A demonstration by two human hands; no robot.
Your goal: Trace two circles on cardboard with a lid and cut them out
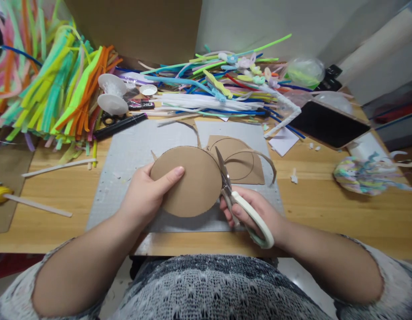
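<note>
My left hand (147,186) grips a brown cardboard disc (192,186) by its left side, thumb on top and fingers hidden beneath. In my right hand (259,209) are scissors (250,218) with white handles, their blades at the disc's right edge. A thin curling cardboard strip (267,160) trails off to the right, beyond the blades. Behind the disc lies a cardboard piece (239,175) with a circle drawn on it. Both sit over a grey cutting mat (126,155).
Bundled pipe cleaners (66,84) stand at the back left, with loose ones (209,104) along the back. Nearby are a white spool (112,95) and a black marker (121,126). A phone (329,124) leans at the right, behind a pastel fuzzy bundle (362,175).
</note>
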